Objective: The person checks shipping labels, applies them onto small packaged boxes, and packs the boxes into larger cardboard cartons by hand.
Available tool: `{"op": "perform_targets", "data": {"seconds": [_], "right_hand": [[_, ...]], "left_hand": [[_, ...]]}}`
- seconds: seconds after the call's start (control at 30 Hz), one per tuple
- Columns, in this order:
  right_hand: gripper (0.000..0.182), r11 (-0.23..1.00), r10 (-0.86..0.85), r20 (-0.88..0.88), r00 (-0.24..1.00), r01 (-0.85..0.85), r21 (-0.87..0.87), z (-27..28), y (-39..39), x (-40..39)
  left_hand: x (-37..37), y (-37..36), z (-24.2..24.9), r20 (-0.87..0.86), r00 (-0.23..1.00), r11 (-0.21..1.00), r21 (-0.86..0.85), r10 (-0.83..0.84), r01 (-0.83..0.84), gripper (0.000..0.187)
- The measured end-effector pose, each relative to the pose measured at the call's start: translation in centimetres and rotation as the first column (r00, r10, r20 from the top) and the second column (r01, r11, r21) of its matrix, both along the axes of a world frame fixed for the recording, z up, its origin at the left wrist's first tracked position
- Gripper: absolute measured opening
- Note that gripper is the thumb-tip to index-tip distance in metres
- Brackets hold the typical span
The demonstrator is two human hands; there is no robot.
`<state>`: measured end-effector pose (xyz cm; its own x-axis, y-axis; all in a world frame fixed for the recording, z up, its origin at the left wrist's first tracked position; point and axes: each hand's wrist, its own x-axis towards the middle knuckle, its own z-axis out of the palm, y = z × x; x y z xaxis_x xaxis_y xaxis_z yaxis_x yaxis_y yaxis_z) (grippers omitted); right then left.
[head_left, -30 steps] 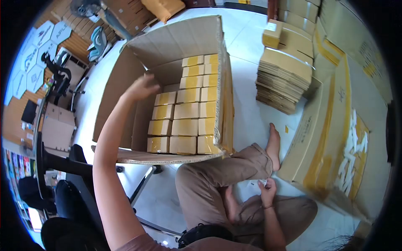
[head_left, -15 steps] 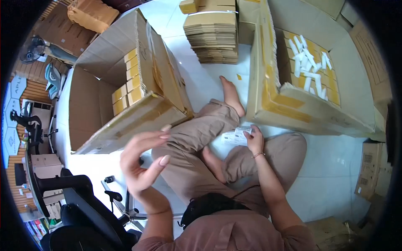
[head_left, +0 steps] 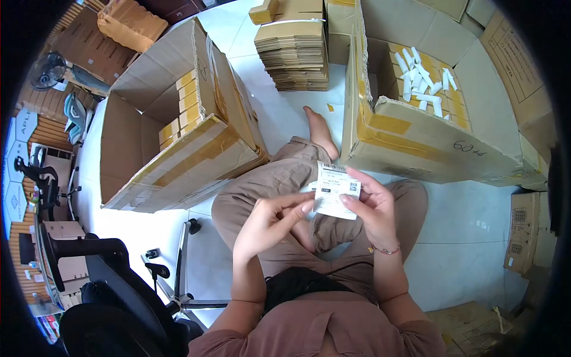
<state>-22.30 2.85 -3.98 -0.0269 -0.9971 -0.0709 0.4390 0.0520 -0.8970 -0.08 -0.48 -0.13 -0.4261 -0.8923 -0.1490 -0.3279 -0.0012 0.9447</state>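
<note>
A white printed label sheet (head_left: 336, 191) with a barcode and small codes is held up over my lap. My right hand (head_left: 375, 205) pinches its right side between thumb and fingers. At the left edge of the sheet is my left hand (head_left: 270, 223), thumb and fingers pressed together. Part of another printed piece shows behind the sheet at its left edge. Whether the left fingers grip the paper is hard to see.
An open carton (head_left: 178, 160) with small boxes stands at left. Another carton (head_left: 416, 134) at right holds small boxes topped with white rolled pieces. Flattened cardboard (head_left: 291, 56) is stacked between them. A black office chair (head_left: 119, 297) is at lower left.
My left hand has come down and right to the label sheet. My right hand has raised the sheet, now facing the camera. The view has shifted slightly.
</note>
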Motion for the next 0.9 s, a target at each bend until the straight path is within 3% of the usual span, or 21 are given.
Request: {"op": "perform_targets", "data": {"seconds": [0.03,0.07,0.17,0.23,0.33,0.4,0.53,0.63,0.9], "right_hand": [[0.044,1.0,0.0,-0.001,1.0,0.0,-0.005,1.2,0.0,0.0],[0.045,0.999,-0.019,-0.005,1.0,0.018,-0.035,2.3,-0.1,0.0],[0.046,0.996,-0.058,-0.059,0.997,0.053,-0.076,2.9,0.3,-0.6],[0.045,0.994,0.039,-0.244,0.969,-0.062,-0.087,3.1,0.6,-1.3],[0.046,0.996,-0.031,-0.204,0.979,0.013,-0.086,4.5,0.7,-0.5],[0.048,0.99,-0.012,-0.175,0.984,-0.013,-0.142,4.7,0.9,-0.4],[0.054,0.971,0.01,-0.137,0.99,-0.042,-0.236,5.3,1.1,0.0],[0.055,0.973,0.015,-0.122,0.992,-0.043,-0.228,5.6,1.3,0.0],[0.056,0.981,0.052,-0.126,0.991,-0.075,-0.178,6.0,1.3,-0.6]], "left_hand": [[0.1,0.3,0.5,-0.019,0.998,0.99,0.124,-0.065,0.067,0.027],[0.0,0.7,0.9,-0.155,0.986,0.992,0.097,-0.067,0.083,0.022],[-0.3,1.4,2.3,-0.163,0.986,0.999,-0.032,-0.022,0.017,0.017],[-0.7,1.7,2.6,-0.185,0.982,0.999,-0.022,0.021,-0.026,0.014],[-0.8,1.7,2.6,-0.206,0.978,0.999,-0.019,0.026,-0.031,0.012],[-0.6,1.6,2.0,-0.225,0.974,0.99,-0.137,-0.02,-0.011,0.012],[-0.7,1.8,2.4,-0.272,0.962,0.992,-0.129,-0.029,-0.007,0.012],[-0.8,1.7,2.4,-0.215,0.977,0.999,-0.04,0.001,-0.01,0.013],[-0.9,1.8,2.2,-0.205,0.978,0.957,-0.288,-0.043,-0.019,0.011]]}}
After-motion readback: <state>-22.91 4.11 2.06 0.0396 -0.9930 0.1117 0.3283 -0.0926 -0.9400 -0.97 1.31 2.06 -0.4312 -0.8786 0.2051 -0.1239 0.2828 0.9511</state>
